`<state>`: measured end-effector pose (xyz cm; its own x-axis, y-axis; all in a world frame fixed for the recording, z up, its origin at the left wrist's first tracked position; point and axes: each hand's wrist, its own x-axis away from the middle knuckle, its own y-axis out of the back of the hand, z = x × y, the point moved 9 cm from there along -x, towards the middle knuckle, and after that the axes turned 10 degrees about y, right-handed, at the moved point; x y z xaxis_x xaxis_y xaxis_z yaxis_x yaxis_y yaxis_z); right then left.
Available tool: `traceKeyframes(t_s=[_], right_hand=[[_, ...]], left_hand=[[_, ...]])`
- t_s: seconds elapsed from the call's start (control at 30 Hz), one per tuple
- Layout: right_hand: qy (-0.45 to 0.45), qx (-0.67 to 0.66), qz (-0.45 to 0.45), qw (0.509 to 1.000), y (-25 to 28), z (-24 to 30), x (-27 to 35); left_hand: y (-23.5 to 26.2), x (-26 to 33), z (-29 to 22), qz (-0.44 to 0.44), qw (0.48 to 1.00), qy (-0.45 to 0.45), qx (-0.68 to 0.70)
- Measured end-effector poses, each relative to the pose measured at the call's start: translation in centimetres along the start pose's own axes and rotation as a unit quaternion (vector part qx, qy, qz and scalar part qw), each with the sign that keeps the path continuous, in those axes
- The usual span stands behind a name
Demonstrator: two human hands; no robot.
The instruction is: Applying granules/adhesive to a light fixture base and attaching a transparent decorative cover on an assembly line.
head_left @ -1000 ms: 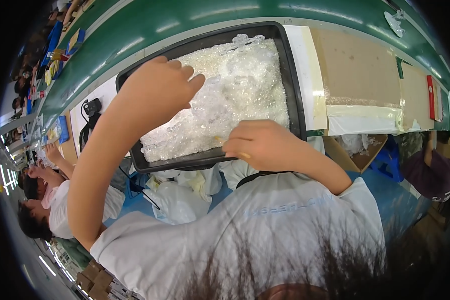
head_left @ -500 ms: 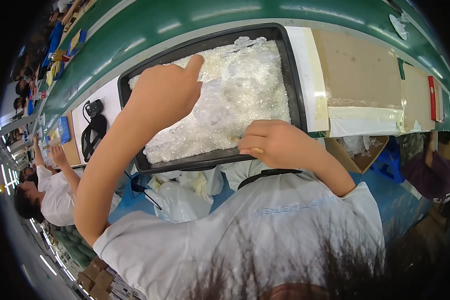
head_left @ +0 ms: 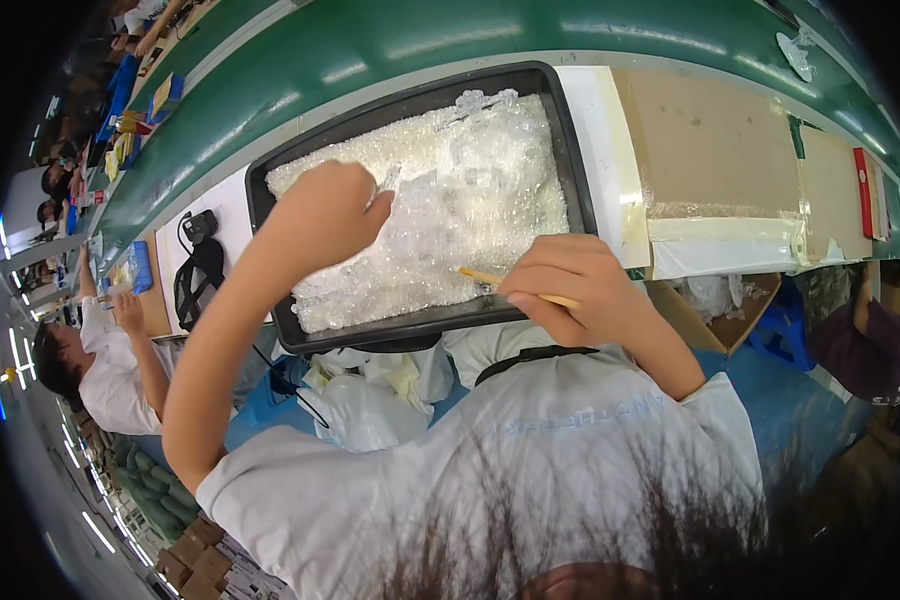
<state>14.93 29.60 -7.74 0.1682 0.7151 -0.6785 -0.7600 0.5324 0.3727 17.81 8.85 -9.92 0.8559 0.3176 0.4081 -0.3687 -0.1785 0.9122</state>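
A black tray (head_left: pixel 572 165) holds a broad heap of clear, glittering small pieces (head_left: pixel 450 220), too fine for me to tell their kind. Over the left part of the heap, my left hand (head_left: pixel 332 215) is closed with its fingers curled; a clear piece shows by the fingertips, but whether they pinch it is hidden. At the tray's near right edge, my right hand (head_left: pixel 585 285) grips a thin wooden stick (head_left: pixel 485 276). Its tip points left, over the heap, and its other end sticks out by the thumb.
Brown cardboard (head_left: pixel 710 140) lies right of the tray, with a red item (head_left: pixel 863 190) beyond. A black strapped device (head_left: pixel 202 255) sits on the left. Below the bench are white bags (head_left: pixel 370 400) and an open carton (head_left: pixel 725 305). Other people sit at left and far right.
My left hand has dropped lower and its pointing finger has curled in. My right hand has shifted slightly right and turned, so more of the stick shows. The view has shifted a little.
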Motion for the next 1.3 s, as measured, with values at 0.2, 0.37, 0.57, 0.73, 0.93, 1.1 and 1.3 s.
traceKeyframes(t_s=[0.2, 0.37, 0.57, 0.73, 0.93, 1.1, 1.3], right_hand=[[-0.003, 0.015, -0.06, 0.998, 2.9, -0.5, 0.6], [-0.003, 0.03, -0.067, 0.997, 4.1, -0.8, 0.4], [-0.02, 0.041, -0.04, 0.998, 4.4, -1.3, -0.5], [-0.03, 0.038, -0.034, 0.998, 4.8, -1.2, -1.3], [-0.027, 0.034, -0.046, 0.998, 5.3, -1.1, -1.5], [-0.032, 0.03, -0.043, 0.998, 5.3, -1.0, -1.8], [-0.052, 0.032, -0.045, 0.997, 5.1, -1.3, -1.8]], left_hand=[[0.2, 5.2, -2.5, -0.131, 0.99, 0.011, -0.054], [-0.2, 9.1, -4.1, -0.248, 0.964, 0.042, -0.088], [-0.5, 11.7, -5.5, -0.33, 0.937, 0.054, -0.102], [-1.7, 13.5, -5.7, -0.388, 0.917, 0.073, -0.063], [-4.1, 14.3, -0.6, -0.425, 0.851, 0.167, 0.26], [-7.4, 14.1, 3.5, -0.344, 0.698, 0.268, 0.569], [-6.3, 15.0, 3.7, -0.453, 0.764, 0.242, 0.391]])
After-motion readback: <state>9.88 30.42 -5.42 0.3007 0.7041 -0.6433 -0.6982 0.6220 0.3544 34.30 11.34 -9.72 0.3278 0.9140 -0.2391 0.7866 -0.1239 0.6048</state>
